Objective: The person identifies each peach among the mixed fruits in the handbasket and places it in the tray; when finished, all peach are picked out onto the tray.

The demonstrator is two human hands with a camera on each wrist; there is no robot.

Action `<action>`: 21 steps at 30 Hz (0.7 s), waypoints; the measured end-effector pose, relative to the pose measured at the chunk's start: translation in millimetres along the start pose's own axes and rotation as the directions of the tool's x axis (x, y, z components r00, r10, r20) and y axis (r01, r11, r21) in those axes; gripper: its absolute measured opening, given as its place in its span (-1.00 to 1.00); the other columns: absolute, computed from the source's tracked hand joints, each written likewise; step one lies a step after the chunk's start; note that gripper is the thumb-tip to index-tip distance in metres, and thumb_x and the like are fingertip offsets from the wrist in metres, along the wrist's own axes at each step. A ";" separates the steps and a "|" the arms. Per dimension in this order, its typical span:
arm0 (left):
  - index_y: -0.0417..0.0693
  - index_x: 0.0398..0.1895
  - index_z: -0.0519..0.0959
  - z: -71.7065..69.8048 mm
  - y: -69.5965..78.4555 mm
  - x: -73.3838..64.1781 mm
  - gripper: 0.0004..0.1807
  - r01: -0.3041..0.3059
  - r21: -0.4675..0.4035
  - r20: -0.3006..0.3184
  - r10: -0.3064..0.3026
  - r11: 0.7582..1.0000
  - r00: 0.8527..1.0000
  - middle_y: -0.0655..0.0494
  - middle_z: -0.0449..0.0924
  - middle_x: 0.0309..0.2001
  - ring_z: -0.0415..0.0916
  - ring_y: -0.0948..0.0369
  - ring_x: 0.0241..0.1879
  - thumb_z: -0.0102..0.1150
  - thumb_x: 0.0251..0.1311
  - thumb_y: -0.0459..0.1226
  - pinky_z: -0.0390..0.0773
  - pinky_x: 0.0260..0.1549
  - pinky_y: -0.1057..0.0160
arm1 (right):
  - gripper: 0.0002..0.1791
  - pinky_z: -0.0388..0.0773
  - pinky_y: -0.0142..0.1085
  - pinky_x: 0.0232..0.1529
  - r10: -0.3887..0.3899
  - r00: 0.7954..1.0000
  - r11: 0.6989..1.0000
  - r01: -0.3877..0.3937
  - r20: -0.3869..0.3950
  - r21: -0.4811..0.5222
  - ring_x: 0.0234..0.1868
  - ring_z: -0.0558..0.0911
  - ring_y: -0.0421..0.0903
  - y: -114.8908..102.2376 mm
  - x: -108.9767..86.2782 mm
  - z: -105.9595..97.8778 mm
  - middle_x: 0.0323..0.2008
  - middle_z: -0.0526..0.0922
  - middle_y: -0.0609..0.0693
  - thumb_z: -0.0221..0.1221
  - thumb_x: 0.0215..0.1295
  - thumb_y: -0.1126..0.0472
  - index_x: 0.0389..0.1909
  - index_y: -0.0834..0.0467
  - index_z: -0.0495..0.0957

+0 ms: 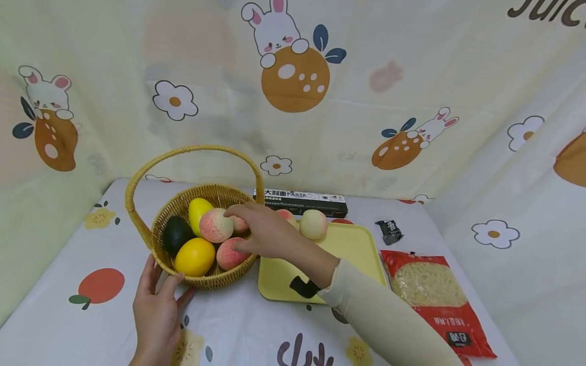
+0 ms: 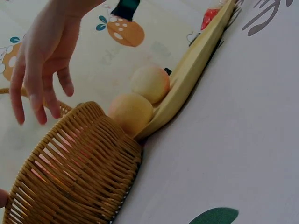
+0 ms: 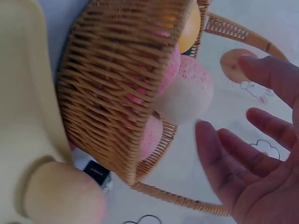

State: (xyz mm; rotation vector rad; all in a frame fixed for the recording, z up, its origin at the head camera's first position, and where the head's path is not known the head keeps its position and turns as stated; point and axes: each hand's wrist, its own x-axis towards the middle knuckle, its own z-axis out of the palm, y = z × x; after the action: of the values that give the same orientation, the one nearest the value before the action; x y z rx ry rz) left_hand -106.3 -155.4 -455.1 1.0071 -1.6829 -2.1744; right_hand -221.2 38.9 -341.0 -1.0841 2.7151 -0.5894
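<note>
A woven basket (image 1: 208,282) with a tall handle stands on the table's left side. Inside lie an avocado (image 1: 176,235), a yellow lemon-like fruit (image 1: 197,257), another yellow fruit (image 1: 199,212) and several peaches, one pale pink peach (image 1: 216,225) on top. My right hand (image 1: 265,231) reaches over the basket's right side, fingers spread; the right wrist view shows a gap between the fingers and the top peach (image 3: 187,91). My left hand (image 1: 157,310) touches the basket's front-left outside with spread fingers; just a fingertip (image 2: 3,198) shows in the left wrist view.
Right of the basket lies a yellow tray (image 1: 352,254) with two peaches, one of them a pale peach (image 1: 313,224), at its back. A black pasta box (image 1: 304,202) stands behind. Farther right are a small black packet (image 1: 389,232) and a red pasta bag (image 1: 435,300).
</note>
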 end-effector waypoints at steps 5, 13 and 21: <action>0.61 0.70 -0.05 0.0 0.1 0.1 -0.07 0.005 -0.009 0.002 -0.005 1.000 1.000 0.20 -0.11 0.75 0.07 -0.11 0.67 0.08 0.47 -0.35 0.55 0.19 -0.31 | -0.24 0.61 -0.10 0.33 0.051 0.996 0.997 -0.046 0.068 -0.067 0.34 0.53 -0.03 -10.2 30.9 -0.4 0.38 0.57 0.00 0.53 0.20 0.02 0.43 -0.07 0.51; 0.58 0.71 -0.06 -1.4 -0.3 0.3 -0.06 0.027 -0.003 -0.004 -0.027 1.000 1.000 0.18 -0.12 0.76 0.12 -0.10 0.64 0.09 0.46 -0.35 0.59 0.19 -0.28 | -0.17 0.61 -0.20 0.32 0.105 0.963 0.966 -0.039 0.249 -0.257 0.26 0.49 -0.09 -31.4 69.7 8.7 0.29 0.60 -0.09 0.57 0.11 0.08 0.45 -0.13 0.50; 0.53 0.72 -0.07 -2.3 0.1 -0.3 -0.04 0.010 -0.025 0.012 -0.010 1.000 1.000 0.16 -0.12 0.76 0.12 -0.09 0.64 0.10 0.44 -0.36 0.59 0.19 -0.28 | -0.21 0.66 -0.09 0.17 0.147 0.932 0.921 -0.006 0.333 -0.390 0.27 0.48 0.05 -48.3 84.0 16.8 0.33 0.54 -0.07 0.51 0.19 0.10 0.46 -0.24 0.48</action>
State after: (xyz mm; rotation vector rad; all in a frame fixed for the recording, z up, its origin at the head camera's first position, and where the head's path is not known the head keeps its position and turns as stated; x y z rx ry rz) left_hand -104.6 -157.0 -455.1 1.0001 -1.6548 -2.2060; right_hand -247.0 -55.9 -336.4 -1.0302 2.5818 0.1585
